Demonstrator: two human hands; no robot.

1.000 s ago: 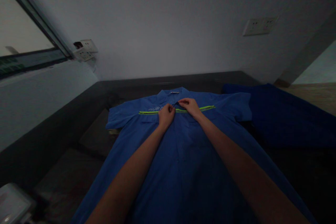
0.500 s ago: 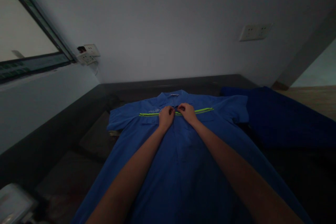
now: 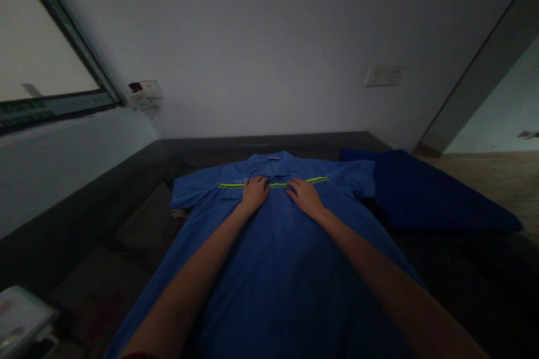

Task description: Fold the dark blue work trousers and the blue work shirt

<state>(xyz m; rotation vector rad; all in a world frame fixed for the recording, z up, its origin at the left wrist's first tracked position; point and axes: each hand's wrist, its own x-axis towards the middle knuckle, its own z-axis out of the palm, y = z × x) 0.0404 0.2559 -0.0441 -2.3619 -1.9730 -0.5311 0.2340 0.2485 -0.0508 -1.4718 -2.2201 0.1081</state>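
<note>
A blue short-sleeved work shirt (image 3: 273,235) lies spread out front side up, its collar at the far end. A bright yellow-green stripe crosses the chest, with pale lettering above it on the left. My left hand (image 3: 255,193) rests flat on the chest left of the front placket, covering part of the stripe and lettering. Right of the placket, my right hand (image 3: 306,196) lies on the cloth with fingers spread, over the stripe. Neither hand grips the fabric. Between them the shirt front lies together along its middle line.
Folded darker blue cloth (image 3: 421,190) lies to the right of the shirt. Wall sockets (image 3: 384,76) are on the white wall ahead, with more sockets (image 3: 145,94) at the left corner. A pale boxy object (image 3: 23,320) stands at the lower left.
Both hands have let go of the shirt front at the chest and moved apart, now lying flat on either side of the placket. The view has shifted slightly to the right.
</note>
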